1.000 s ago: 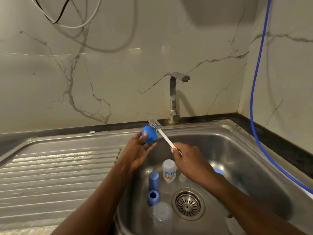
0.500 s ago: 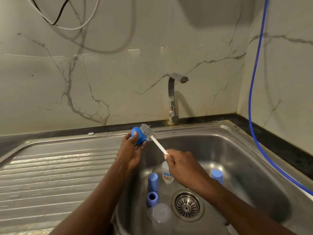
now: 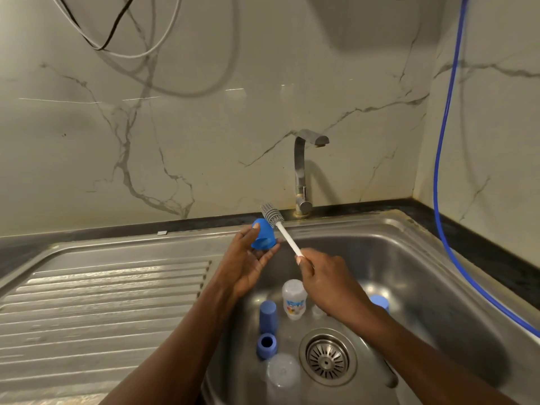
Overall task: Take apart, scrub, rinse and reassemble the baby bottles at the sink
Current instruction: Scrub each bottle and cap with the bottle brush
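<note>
One blue cap [image 3: 263,233] is held by the left hand [image 3: 248,264] below the tap [image 3: 301,171], the brush [image 3: 282,229] by the right hand [image 3: 327,279]. The brush should be twisted inside the cap.

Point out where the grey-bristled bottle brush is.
In the head view, the grey-bristled, white-handled bottle brush is gripped by the right hand over the steel sink, bristles beside the blue plastic cap held in the left hand.

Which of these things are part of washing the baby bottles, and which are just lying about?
Part of the job: blue cap in the left hand; brush in the right hand; printed bottle and blue ring in the sink; tap.
Just lying about: blue hose; wall cables.
</note>
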Motion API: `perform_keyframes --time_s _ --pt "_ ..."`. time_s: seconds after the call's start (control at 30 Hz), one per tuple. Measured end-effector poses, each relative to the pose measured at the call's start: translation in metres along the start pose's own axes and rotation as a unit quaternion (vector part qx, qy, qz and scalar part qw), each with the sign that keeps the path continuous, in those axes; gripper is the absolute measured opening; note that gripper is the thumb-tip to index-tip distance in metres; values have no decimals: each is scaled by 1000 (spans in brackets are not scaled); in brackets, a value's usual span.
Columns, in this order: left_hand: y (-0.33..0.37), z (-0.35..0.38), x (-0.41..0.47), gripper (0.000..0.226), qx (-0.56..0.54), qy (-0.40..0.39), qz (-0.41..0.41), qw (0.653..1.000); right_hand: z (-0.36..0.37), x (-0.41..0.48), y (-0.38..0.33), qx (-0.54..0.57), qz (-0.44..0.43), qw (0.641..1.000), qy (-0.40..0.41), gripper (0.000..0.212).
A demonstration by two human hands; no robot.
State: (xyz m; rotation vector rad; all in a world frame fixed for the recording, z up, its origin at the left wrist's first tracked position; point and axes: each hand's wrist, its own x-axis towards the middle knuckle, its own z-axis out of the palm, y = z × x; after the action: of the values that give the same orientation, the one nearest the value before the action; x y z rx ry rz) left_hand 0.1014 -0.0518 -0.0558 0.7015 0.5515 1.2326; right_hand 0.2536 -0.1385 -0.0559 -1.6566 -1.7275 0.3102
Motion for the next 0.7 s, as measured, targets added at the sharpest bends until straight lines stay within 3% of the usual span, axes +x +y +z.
perform_keyframes --time_s 0.07,0.33,0.57,0.7 --pt "0 1 1 56 22 26 17 999 2 -1 -1 -3 -7 1000 -5 25" --pt "13 -26 10 46 -9 117 39 992 18 -16 -14 -29 -39 998 -33 23" --pt "10 -22 5 47 44 23 -4 999 6 -9 -10 -17 -26 1000 -6 24" --pt "6 -16 4 47 77 13 -34 996 4 -6 -6 -18 -21 1000 -5 24"
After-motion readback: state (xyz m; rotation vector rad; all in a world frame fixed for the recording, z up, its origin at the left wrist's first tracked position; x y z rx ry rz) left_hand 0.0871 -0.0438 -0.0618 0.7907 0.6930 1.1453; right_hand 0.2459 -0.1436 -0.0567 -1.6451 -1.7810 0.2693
